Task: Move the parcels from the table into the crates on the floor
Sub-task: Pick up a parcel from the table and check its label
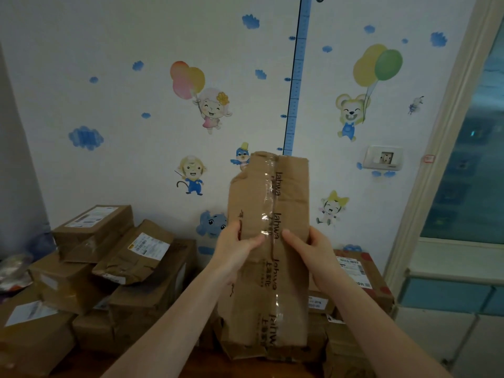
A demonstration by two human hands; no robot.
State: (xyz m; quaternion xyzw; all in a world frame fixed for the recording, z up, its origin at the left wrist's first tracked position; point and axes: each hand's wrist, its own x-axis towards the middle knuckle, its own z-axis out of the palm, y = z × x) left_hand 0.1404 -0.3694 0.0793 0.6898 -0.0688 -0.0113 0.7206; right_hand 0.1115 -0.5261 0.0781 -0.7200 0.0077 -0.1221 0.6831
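I hold a long, crumpled brown cardboard parcel [268, 203] upright in front of me, taped down its middle with printed tape. My left hand [236, 248] grips its left edge and my right hand [313, 251] grips its right edge, thumbs across the front. Its lower end hangs just above the table [152, 364]. A heap of other brown parcels [114, 268] lies on the table at the left. A red-printed parcel [362, 274] with a white label lies at the right. No crate is in view.
A wall with cartoon stickers and a height chart stands right behind the table. A wall socket [383, 158] is at the right, beside a window frame [447, 137]. A small foil packet [13, 271] lies at the far left.
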